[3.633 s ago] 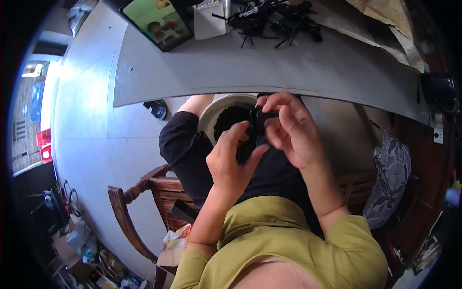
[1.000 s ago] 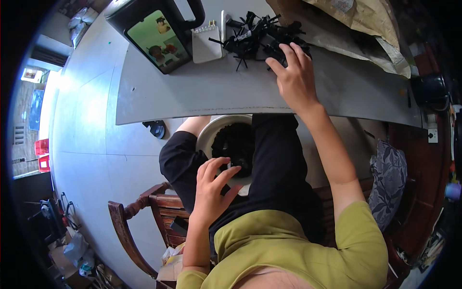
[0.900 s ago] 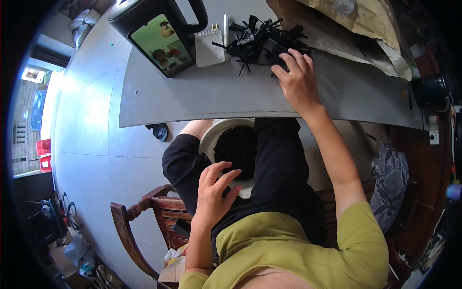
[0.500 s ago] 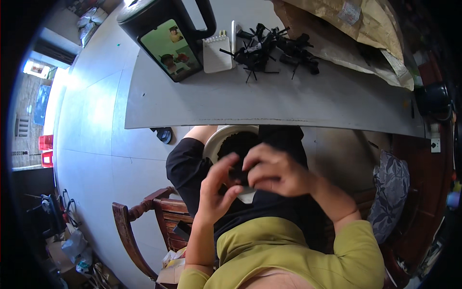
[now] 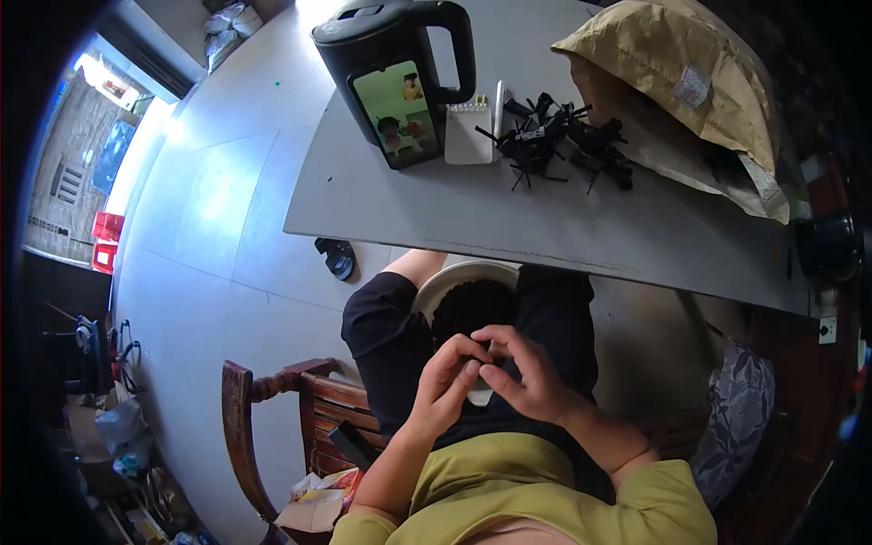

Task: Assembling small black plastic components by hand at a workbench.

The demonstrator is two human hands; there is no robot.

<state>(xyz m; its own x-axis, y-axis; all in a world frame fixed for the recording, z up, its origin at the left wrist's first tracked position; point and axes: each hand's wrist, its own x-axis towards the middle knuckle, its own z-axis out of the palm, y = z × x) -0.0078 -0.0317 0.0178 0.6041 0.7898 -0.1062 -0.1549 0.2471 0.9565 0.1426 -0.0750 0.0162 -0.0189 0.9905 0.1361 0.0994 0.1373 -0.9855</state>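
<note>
My left hand (image 5: 447,380) and my right hand (image 5: 524,374) meet at the fingertips over my lap. Both are curled in a pinch; a small dark bit shows between them, too small to name. Just beyond the fingers a pale, round basin (image 5: 440,289) sits between my legs, holding a mass of small black pieces (image 5: 474,307). My hands partly cover its near side.
On the grey table (image 5: 381,204) stand a black kettle (image 5: 363,45) with a phone (image 5: 397,113) leaning on it, a small spiral notepad (image 5: 470,138), a heap of black parts with thin stems (image 5: 545,136) and a brown paper bag (image 5: 672,64). A wooden chair arm (image 5: 241,427) is at left.
My hands, apart and blurred before, have come together at the fingertips, nearer my body. The view has shifted, so the table and basin appear lower and further right.
</note>
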